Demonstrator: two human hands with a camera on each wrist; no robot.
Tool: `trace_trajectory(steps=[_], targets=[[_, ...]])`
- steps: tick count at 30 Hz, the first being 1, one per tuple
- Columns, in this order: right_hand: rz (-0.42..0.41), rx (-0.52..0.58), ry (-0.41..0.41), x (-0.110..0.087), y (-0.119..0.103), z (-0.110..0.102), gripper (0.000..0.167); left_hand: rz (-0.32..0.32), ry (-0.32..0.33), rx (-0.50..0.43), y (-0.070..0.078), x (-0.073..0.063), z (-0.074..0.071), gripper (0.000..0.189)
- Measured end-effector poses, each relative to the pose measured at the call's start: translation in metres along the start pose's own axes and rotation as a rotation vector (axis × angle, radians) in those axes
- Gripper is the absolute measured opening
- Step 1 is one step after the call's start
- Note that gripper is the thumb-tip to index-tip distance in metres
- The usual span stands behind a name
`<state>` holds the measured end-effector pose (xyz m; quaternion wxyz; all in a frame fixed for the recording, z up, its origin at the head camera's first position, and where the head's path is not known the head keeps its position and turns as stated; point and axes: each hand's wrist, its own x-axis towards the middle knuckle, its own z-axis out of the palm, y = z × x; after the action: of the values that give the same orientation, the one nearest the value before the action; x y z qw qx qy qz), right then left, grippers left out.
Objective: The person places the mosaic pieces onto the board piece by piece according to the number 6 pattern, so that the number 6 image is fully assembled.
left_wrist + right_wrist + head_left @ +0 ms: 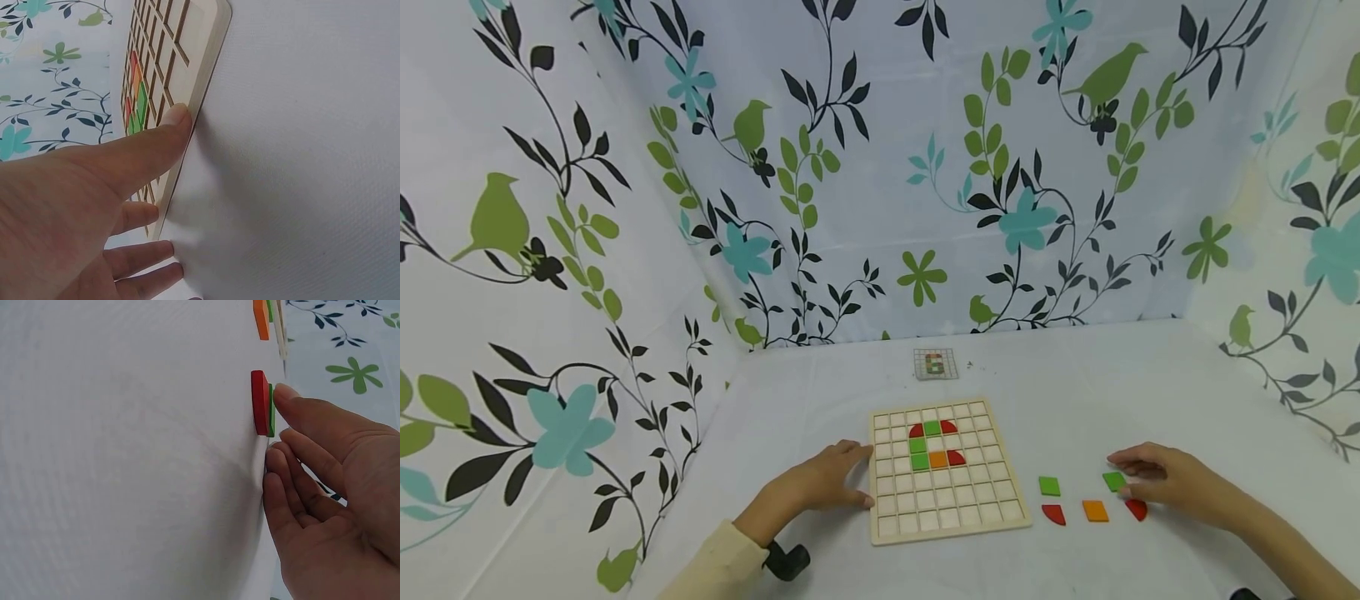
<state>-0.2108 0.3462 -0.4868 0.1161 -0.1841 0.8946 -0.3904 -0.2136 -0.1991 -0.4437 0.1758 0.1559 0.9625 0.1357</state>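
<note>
A wooden grid board [917,525] lies on the white table, with red quarter-round, green square and orange square tiles set in its cells, such as an orange tile [938,459]. My left hand [829,479] rests at the board's left edge, thumb [178,119] laid on the rim and fingers spread along the side. To the right of the board, my right hand [1176,483] hovers low by a green tile [1114,481] and a red quarter-round tile [1137,508]. Its thumb tip comes close to the green tile in the right wrist view; the fingers are loosely bent, with nothing seen between them.
Between board and right hand lie another green tile [1049,486], a red quarter-round tile [1053,514] and an orange square tile [1095,511]. A small card [936,364] with a gridded coloured pattern lies behind the board. Patterned cloth [865,192] hangs around the table's back and sides.
</note>
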Motion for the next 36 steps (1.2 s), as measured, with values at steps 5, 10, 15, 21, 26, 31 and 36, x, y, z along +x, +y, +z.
trace_trajectory(steps=[5,10,15,21,26,31,36], targets=[[-0.034,-0.022,-0.007,0.0006,0.0022,0.0015,0.046,0.002,0.004,-0.008,-0.0007,-0.0004,0.0006,0.088],[-0.073,-0.061,0.006,0.0013,0.0042,0.0027,0.040,0.002,0.006,-0.006,-0.0011,-0.0009,0.0012,0.088],[-0.095,-0.088,0.021,0.0021,0.0045,0.0041,0.034,0.001,0.006,-0.008,-0.0002,-0.0015,0.0006,0.088],[-0.067,-0.080,0.020,0.0010,0.0035,0.0046,0.032,0.005,0.006,-0.007,0.0001,-0.0014,0.0009,0.088],[-0.067,-0.101,0.026,0.0010,0.0033,0.0044,0.028,0.003,0.005,-0.009,-0.0001,-0.0010,0.0009,0.088],[-0.084,-0.126,0.036,0.0012,0.0028,0.0048,0.027,0.001,0.008,-0.008,-0.0001,-0.0011,0.0017,0.088],[-0.053,-0.120,0.029,0.0026,0.0010,0.0044,0.028,0.008,0.009,-0.013,0.0001,-0.0010,0.0016,0.088]])
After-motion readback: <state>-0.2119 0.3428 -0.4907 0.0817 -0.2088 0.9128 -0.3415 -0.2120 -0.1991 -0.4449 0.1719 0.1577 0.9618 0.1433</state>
